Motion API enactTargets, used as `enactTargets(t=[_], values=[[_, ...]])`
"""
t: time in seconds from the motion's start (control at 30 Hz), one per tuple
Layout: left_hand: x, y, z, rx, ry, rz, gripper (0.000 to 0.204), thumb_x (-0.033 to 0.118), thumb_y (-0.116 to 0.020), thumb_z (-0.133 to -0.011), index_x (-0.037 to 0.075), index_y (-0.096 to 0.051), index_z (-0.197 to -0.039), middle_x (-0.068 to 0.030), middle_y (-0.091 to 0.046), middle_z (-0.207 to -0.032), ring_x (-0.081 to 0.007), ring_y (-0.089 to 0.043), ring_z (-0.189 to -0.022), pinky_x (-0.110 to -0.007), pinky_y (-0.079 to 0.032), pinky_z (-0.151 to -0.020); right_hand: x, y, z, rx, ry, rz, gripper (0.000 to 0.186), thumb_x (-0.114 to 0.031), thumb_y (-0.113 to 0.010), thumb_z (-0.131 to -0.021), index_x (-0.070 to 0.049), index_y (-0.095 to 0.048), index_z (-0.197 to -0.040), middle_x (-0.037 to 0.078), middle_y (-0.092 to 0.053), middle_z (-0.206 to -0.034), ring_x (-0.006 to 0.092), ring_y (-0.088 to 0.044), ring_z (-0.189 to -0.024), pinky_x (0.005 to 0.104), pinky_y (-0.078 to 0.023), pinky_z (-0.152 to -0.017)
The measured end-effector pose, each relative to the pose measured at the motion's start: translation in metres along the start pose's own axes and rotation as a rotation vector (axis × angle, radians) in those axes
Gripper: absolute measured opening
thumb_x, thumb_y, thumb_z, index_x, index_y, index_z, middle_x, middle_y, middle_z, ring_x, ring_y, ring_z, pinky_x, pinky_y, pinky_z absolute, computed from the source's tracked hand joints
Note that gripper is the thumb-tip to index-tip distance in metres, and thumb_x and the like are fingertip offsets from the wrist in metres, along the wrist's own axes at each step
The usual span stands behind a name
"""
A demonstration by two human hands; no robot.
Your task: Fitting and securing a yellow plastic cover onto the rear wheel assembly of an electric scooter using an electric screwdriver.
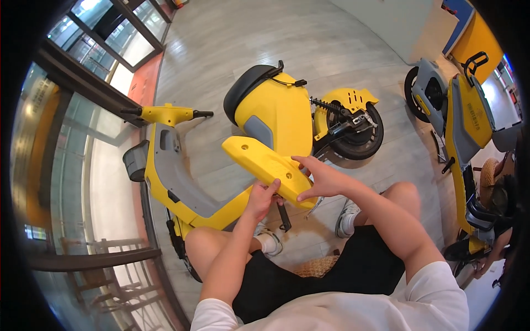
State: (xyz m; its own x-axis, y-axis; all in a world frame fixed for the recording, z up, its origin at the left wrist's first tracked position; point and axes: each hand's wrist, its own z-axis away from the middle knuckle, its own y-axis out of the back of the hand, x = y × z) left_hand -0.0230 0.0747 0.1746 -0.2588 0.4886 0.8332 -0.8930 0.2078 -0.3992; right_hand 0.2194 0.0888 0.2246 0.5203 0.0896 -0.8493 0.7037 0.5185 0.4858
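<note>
A long yellow plastic panel (256, 163) with two recessed holes is held between my hands, at an angle in front of the yellow-and-grey scooter. My left hand (262, 196) grips the panel's lower edge with the thumb over it. My right hand (317, 176) holds the right end, its fingers curled over the top edge. Behind the panel stand the scooter's yellow rear body (284, 110) with a black seat, a rear wheel (364, 138) and a spring shock. The scooter's grey footboard (179, 179) and handlebar (165, 113) extend to the left. A dark stand (284, 218) shows below the panel.
A second yellow-and-grey scooter (466, 116) stands at the right, with part of another person's arm (491, 256) at its lower end. Glass doors and windows (118, 30) line the left. A woven seat (317, 265) is under me. A partition (397, 27) stands at the back right.
</note>
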Motion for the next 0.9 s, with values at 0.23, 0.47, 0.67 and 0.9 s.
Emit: enactTargets(t=[0.23,0.47,0.67,0.9], values=[[0.005,0.012,0.008,-0.211,-0.018,0.02,0.032,0.026,-0.066,-0.099,0.005,-0.063,-0.123,-0.006,-0.071,-0.108,-0.0163,-0.067,-0.084,-0.03,-0.054,-0.066,-0.013,0.01,-0.004,0.078,0.016,-0.024,0.11,-0.036,-0.093,-0.065,-0.003,-0.034,-0.152,0.022,-0.053,-0.135,0.0329,-0.059,-0.117,0.0371,-0.051,-0.097],[0.014,-0.002,0.017,-0.346,0.053,-0.217,0.039,0.007,-0.07,-0.093,0.005,-0.058,-0.129,-0.0057,-0.069,-0.108,-0.0187,-0.065,-0.087,-0.033,-0.054,-0.077,-0.005,0.024,-0.002,-0.025,0.122,-0.187,0.084,-0.02,-0.091,-0.073,-0.001,-0.048,-0.142,0.012,-0.064,-0.12,0.02,-0.062,-0.11,0.0351,-0.051,-0.096],[0.01,0.004,0.013,-0.177,0.097,-0.223,0.046,0.002,-0.07,-0.091,0.004,-0.053,-0.133,-0.0071,-0.067,-0.114,-0.0169,-0.065,-0.092,-0.032,-0.055,-0.078,-0.006,0.018,-0.009,-0.005,-0.034,-0.153,0.062,-0.015,-0.088,-0.076,0.002,-0.059,-0.128,0.01,-0.068,-0.114,0.0141,-0.064,-0.1,0.0297,-0.051,-0.088],[0.004,0.002,0.003,-0.154,0.051,-0.33,0.05,0.0,-0.071,-0.089,0.005,-0.052,-0.135,-0.0065,-0.066,-0.121,-0.0171,-0.064,-0.104,-0.032,-0.056,-0.08,0.002,0.02,-0.005,0.102,0.051,0.0,0.049,-0.027,-0.085,-0.078,0.001,-0.068,-0.114,0.013,-0.072,-0.097,0.0194,-0.067,-0.089,0.032,-0.053,-0.082]])
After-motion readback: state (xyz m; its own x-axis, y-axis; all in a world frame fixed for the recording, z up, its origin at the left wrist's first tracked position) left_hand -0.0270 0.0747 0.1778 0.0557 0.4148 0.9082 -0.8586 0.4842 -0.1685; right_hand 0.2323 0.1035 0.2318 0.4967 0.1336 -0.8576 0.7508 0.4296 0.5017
